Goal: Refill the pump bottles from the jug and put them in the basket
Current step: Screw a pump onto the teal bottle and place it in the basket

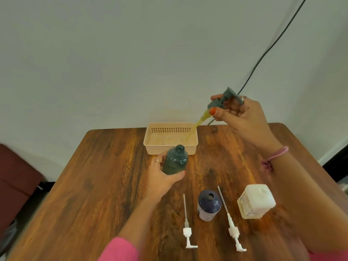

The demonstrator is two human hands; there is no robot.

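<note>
My left hand [162,176] grips an open teal bottle [176,160] standing on the wooden table [98,176] just in front of the beige basket [170,137]. My right hand [239,117] holds the teal pump head [223,99] lifted above the basket's right end, its yellow-coated dip tube [195,127] slanting down over the basket. A dark blue bottle [209,204] stands open near the table's front. Two white pumps [188,228] [232,226] lie flat on either side of it. The whitish jug [255,201] stands to its right, under my right forearm.
A black cable [271,46] runs down the wall behind the table's back right corner. A dark red seat [17,181] sits left of the table. The basket has nothing in it.
</note>
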